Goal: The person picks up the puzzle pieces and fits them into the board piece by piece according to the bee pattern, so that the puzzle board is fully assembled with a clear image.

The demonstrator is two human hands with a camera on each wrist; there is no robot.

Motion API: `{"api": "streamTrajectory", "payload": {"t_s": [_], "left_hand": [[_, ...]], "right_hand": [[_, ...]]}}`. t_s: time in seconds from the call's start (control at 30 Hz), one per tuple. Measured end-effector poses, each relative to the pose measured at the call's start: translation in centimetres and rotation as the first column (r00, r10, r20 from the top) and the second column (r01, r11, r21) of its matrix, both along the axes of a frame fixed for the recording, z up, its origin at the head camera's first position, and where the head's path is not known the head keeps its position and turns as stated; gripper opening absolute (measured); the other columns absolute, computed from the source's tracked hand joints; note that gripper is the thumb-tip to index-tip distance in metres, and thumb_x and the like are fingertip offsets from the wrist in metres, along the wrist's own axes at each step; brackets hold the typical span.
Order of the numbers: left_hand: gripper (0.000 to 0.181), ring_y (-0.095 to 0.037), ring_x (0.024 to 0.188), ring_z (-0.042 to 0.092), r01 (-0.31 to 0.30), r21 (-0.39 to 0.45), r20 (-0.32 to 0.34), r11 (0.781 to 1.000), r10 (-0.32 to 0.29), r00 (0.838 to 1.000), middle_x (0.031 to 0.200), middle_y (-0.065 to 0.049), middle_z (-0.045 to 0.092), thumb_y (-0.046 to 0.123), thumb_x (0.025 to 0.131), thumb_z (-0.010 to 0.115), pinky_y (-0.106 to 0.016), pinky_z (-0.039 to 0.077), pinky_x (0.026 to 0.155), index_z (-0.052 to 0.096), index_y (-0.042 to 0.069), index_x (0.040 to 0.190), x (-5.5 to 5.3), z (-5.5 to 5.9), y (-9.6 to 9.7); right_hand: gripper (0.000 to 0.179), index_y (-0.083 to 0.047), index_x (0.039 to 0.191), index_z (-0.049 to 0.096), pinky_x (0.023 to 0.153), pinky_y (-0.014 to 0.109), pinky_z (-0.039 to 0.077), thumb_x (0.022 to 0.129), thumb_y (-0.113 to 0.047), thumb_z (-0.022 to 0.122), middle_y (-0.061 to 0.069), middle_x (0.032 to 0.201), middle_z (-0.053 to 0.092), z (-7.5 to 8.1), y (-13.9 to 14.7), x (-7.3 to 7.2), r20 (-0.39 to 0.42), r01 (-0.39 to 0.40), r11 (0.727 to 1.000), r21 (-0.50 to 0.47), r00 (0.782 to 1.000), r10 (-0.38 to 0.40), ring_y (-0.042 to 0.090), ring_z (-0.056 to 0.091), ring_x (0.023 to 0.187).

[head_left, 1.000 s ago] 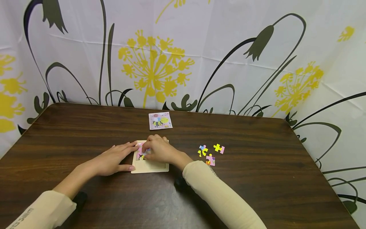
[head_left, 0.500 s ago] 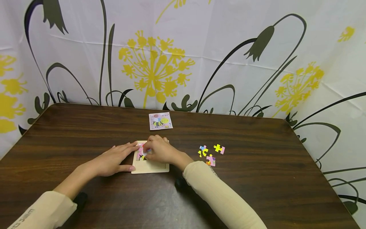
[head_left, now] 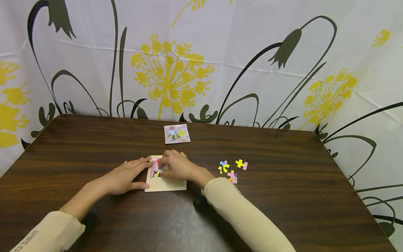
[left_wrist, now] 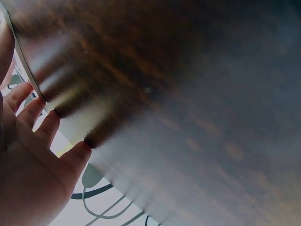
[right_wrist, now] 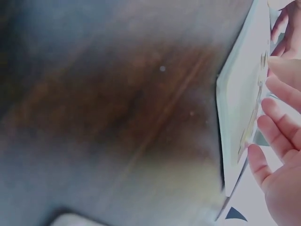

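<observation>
Loose pieces (head_left: 232, 176) lie right of the tray (head_left: 165, 186), nearer our right hand (head_left: 180, 166), whose bent fingers reach the pieces inside (head_left: 155, 171), though we cannot tell if they pinch, while our left hand (head_left: 123, 177) rests, fingers apart, along its left edge.

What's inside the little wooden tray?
Inside the tray, I can see puzzle pieces with pink, yellow and black on them, toward the left. Bare wood shows nearest the person. The right hand covers much of the rest, so I can't tell what's under it.
</observation>
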State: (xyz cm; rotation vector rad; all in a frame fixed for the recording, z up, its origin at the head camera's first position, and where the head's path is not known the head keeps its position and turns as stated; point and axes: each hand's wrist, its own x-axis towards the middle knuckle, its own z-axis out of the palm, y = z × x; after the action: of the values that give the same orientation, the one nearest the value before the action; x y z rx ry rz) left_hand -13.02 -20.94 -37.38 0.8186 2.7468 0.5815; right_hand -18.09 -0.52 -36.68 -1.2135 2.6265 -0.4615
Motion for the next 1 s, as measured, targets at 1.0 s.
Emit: {"api": "streamTrajectory", "payload": {"t_s": [1.0], "left_hand": [[0.072,-0.044,0.127,0.028,-0.006,-0.005,0.017,1.000,0.006,1.000,0.143,-0.024,0.028,0.043,0.082,0.063,-0.068,0.022,0.093,0.038,0.000,0.135,0.0,-0.1,-0.1]], "right_hand": [[0.022,-0.005,0.107,0.064,0.080,0.023,0.043,0.086,-0.012,0.063,0.003,0.100,0.062,1.2,4.9,-2.1,0.168,-0.010,0.995,-0.102,0.985,0.027,0.016,0.055,0.090]]}}
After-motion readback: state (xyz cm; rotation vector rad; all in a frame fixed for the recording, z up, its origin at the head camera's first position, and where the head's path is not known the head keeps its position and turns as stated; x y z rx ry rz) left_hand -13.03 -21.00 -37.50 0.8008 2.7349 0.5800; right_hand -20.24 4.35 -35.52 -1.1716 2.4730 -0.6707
